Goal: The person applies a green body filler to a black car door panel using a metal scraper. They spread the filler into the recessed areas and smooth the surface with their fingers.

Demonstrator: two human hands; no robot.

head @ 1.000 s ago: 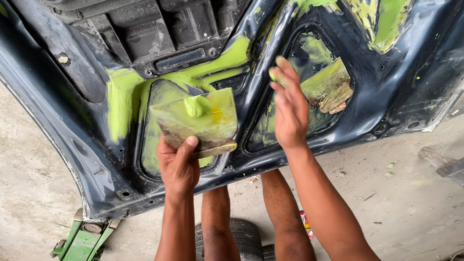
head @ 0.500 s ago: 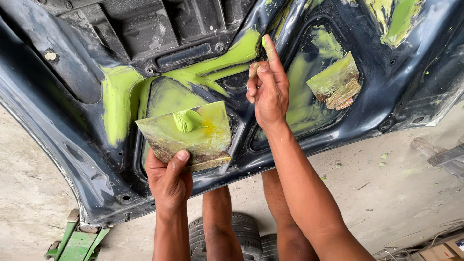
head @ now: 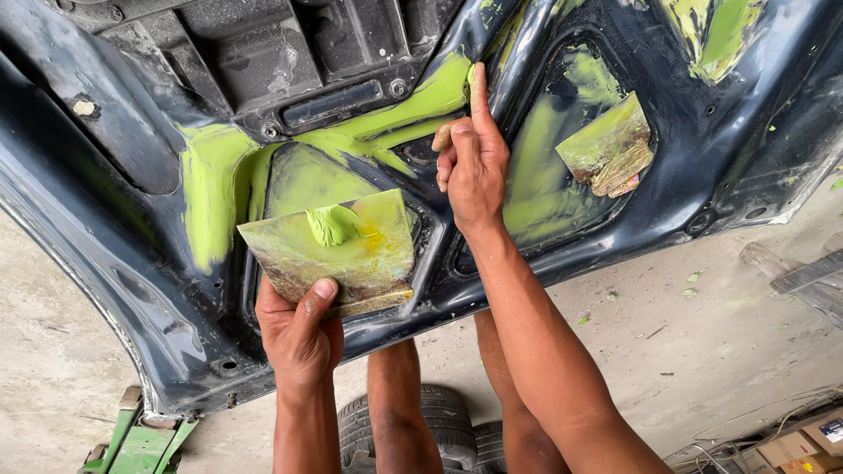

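Head camera, looking down: a person works green body filler into the underside of a dark blue car hood [head: 105, 219], which fills the upper part of the view and serves here as the landmark.

The left hand [head: 300, 332], just below the hood's central recess, is closed around the lower edge of a flat mixing board [head: 338, 254], thumb on top and fingers underneath. The board is held nearly level, touching or just off the hood, with a lump of green filler [head: 332, 224] sitting on its upper half. The board looks thin, stiff and light; pinching one edge seems enough, though the smeared face probably makes a slippery grip, so the cleaner bottom edge is likely the safest hold. The putty looks soft and sticky and would smear at a touch.

The right hand [head: 472, 162] reaches up against the hood's middle rib, forearm rising from the lower right. Its index finger is stretched straight and pressed on a green-coated seam, the other fingers curled loosely; it holds nothing.

A second filler-stained spreader [head: 608, 145] rests in the hood's right-hand recess, well apart from both hands. Below the hood lie a tyre [head: 395, 430], a green jack [head: 140, 443] and a concrete floor [head: 702, 351].
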